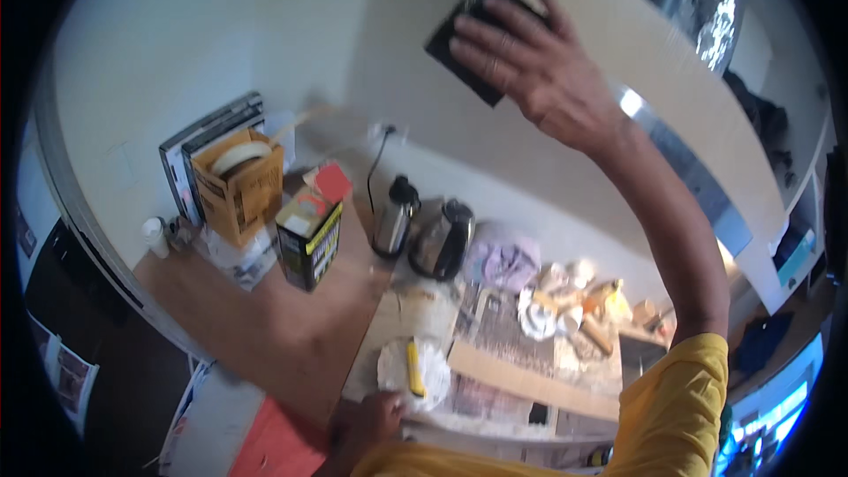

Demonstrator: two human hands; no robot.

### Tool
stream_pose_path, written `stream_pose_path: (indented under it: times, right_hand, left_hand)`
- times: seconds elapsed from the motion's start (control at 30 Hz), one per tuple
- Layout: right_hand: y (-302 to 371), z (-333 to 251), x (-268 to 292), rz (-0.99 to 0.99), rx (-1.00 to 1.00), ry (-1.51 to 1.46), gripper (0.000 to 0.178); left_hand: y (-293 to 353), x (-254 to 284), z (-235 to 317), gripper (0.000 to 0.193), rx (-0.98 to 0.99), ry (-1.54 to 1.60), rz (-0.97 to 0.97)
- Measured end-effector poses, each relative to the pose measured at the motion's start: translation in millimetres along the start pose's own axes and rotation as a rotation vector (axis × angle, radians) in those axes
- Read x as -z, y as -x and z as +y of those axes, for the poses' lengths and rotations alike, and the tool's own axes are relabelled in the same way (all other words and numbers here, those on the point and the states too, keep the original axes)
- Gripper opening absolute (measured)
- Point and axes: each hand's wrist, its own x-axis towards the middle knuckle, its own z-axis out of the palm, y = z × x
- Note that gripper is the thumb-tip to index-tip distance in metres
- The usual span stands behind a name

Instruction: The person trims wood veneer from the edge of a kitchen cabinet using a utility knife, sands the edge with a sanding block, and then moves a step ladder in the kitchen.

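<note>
High on the pale wall, my right hand point(539, 66) lies over a black rectangular sheet point(473, 44), pressing it to the wall with its fingers spread across it. The sheet looks flat and dark like sandpaper, but its kind is not certain. Low in view, my left hand point(375, 420) rests at the front edge of the worktop with its fingers curled. Whatever is in them, if anything, is hidden. Just beyond it, a yellow utility knife point(415, 369) lies on a round white crumpled paper or plate point(389, 367).
A metal flask point(393, 225) and a kettle point(443, 243) stand against the wall. Left of them are a tall tin point(309, 247) and a cardboard box point(238, 194). A lilac cloth point(505, 261) and a cluttered heap point(579, 305) lie right. A pale curved panel point(654, 62) projects at upper right.
</note>
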Motion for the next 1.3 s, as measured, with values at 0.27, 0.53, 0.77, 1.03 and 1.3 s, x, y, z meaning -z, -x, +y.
stream_pose_path:
  times: [0.27, 0.53, 0.77, 1.03, 1.3]
  right_hand:
    - [212, -255, 64, -0.152, -1.274, -1.201, 0.035]
    - [374, -467, 225, 0.688, -3.320, -1.526, 0.022]
    - [517, -446, 308, 1.211, -3.253, -1.096, 0.020]
    - [708, -409, 345, 0.805, -3.196, -1.087, 0.026]
    - [1001, -290, 373, 1.326, -2.835, -0.454, 0.033]
  left_hand:
    - [-63, 30, 37, 0.022, -0.121, -0.043, -0.180]
    - [4, -47, 31, 0.023, -0.236, -0.109, -0.572]
    - [-17, -180, 170, 0.023, -0.101, -0.027, -0.729]
    - [37, -293, 263, 0.029, 0.047, 0.047, -0.954]
    - [24, -354, 300, 0.030, -0.147, -0.016, -1.049]
